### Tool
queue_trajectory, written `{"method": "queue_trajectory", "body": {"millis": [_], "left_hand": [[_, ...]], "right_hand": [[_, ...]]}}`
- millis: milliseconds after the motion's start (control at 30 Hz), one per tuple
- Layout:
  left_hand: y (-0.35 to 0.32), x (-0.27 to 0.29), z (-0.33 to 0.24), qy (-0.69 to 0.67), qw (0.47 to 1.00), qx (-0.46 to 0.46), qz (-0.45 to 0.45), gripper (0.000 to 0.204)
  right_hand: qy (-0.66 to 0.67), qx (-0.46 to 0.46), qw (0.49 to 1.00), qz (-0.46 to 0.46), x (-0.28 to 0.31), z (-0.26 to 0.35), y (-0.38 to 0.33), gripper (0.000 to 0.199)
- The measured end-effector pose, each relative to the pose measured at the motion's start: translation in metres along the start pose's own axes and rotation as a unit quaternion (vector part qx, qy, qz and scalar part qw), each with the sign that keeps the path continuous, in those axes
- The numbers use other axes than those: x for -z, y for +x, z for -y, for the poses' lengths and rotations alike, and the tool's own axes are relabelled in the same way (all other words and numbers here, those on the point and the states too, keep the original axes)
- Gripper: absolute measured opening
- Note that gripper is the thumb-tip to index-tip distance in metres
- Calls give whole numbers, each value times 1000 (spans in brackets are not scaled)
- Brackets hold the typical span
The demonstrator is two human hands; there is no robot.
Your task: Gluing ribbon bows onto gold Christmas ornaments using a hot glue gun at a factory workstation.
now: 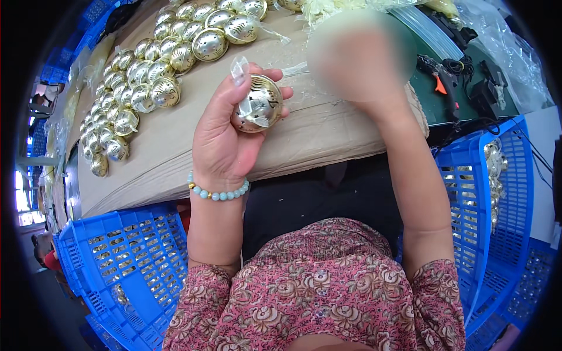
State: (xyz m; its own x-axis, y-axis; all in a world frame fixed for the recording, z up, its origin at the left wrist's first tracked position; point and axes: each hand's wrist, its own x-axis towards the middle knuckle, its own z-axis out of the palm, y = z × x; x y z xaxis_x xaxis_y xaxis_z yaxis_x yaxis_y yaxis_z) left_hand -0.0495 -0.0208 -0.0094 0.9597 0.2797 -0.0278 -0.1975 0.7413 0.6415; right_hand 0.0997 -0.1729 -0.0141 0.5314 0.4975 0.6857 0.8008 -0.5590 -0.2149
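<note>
Left hand grip holding gold bell in clear wrap above bench. Right hand blurred, grip unclear. More bells in rows behind.

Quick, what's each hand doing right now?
Left hand: closed around a gold bell in clear wrap.
Right hand: too blurred to tell.
</note>
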Motion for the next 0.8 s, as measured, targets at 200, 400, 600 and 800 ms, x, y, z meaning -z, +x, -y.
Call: {"method": "queue_trajectory", "body": {"millis": [200,400,600,800], "left_hand": [[-4,-23,-1,139,989,-32,26,27],[-1,-27,15,160,986,9,56,26],[-1,-36,25,66,996,-28,58,21],[-2,-40,33,60,994,-5,93,22]], "right_hand": [[142,39,987,57,26,10,14,11],[315,159,935,-23,40,13,17,13],[623,-266,735,24,39,26,-45,34],[658,-190,728,-21,21,37,-44,26]]}}
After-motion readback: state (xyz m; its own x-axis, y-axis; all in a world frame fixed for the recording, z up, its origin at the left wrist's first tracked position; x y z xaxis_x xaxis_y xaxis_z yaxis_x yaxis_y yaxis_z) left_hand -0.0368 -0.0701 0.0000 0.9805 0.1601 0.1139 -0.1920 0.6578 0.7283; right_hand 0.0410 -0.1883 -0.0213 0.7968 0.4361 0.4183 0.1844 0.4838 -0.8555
